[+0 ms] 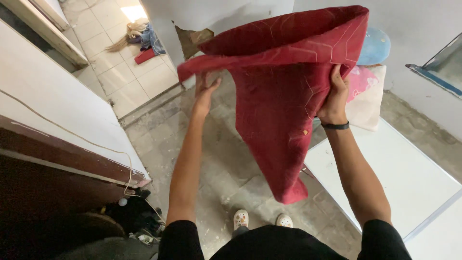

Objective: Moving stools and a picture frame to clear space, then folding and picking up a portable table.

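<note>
Over cracked concrete floor (226,163), right hand (334,98) grips red quilted cover (284,96) hanging lengthwise downward; left hand (206,91) spread open beneath its edge.

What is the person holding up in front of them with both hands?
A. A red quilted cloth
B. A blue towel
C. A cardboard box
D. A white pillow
A: a red quilted cloth hangs in the air, gripped at its upper edge by the right hand, while the left hand reaches up at its other side.
</note>
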